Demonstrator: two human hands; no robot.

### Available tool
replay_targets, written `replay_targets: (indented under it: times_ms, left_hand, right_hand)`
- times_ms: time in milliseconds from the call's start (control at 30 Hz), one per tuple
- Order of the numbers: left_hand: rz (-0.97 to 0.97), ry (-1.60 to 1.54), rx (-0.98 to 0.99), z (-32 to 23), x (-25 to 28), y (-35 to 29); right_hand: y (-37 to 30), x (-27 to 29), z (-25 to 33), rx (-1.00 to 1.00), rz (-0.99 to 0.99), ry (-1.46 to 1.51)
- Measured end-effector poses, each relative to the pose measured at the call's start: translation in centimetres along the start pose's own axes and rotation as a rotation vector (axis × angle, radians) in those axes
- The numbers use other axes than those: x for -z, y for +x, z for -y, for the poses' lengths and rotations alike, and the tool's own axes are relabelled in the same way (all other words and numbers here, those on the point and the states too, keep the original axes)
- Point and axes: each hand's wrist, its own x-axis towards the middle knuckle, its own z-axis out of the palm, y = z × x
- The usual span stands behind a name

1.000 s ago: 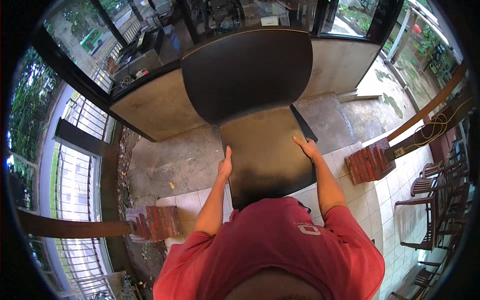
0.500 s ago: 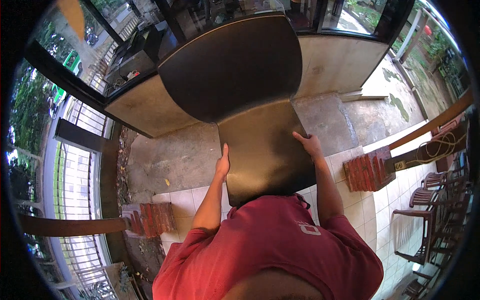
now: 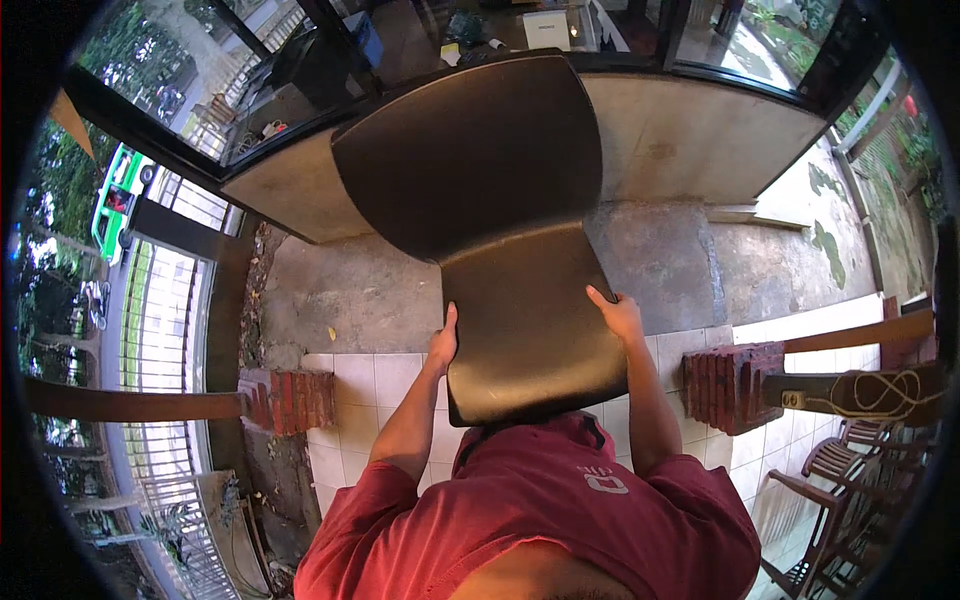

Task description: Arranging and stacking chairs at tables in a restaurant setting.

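At the far left, a green vehicle (image 3: 112, 205) shows beyond a metal fence (image 3: 165, 330). Nearer in, a wooden rail (image 3: 130, 405) runs into a short brick pillar (image 3: 290, 398) that stands at the edge of the white tiles (image 3: 352, 390).

The left hand (image 3: 444, 345) presses flat against the left edge of the chair (image 3: 500, 220), fingers straight and close together, thumb on the seat's face. The forearm comes up from a red shirt (image 3: 530, 520) at the bottom of the view.

The chair is a dark moulded shell, held up off the ground in front of the person, its seat part nearest the chest and its broad back pointing away toward a low wall (image 3: 690, 140) and the windows (image 3: 300, 50) above that. Its legs cannot be seen. Under it lie bare concrete (image 3: 350, 290) and the tiles.

The right hand (image 3: 617, 312) grips the seat's right edge, fingers curled over onto the top surface, thumb hidden behind the rim.

Further right stands a second brick pillar (image 3: 733, 385) with another wooden rail (image 3: 860, 335) running from it, a coil of rope (image 3: 890, 390) lying on a beam just below. Wooden chairs (image 3: 840, 480) stand at the lower right.
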Motion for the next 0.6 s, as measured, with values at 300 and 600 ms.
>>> replay_targets:
  times_ms: [300, 600]
  left_hand:
    - [-0.088, 0.014, -0.083, 0.9, -5.3, 3.7]
    - [-0.044, 0.073, 0.117, 6.0, -7.4, 10.3]
  right_hand:
    - [5.7, -2.7, -3.6, -0.056, -0.049, -0.073]
    - [10.9, -7.8, -7.5, -0.099, 0.079, -0.057]
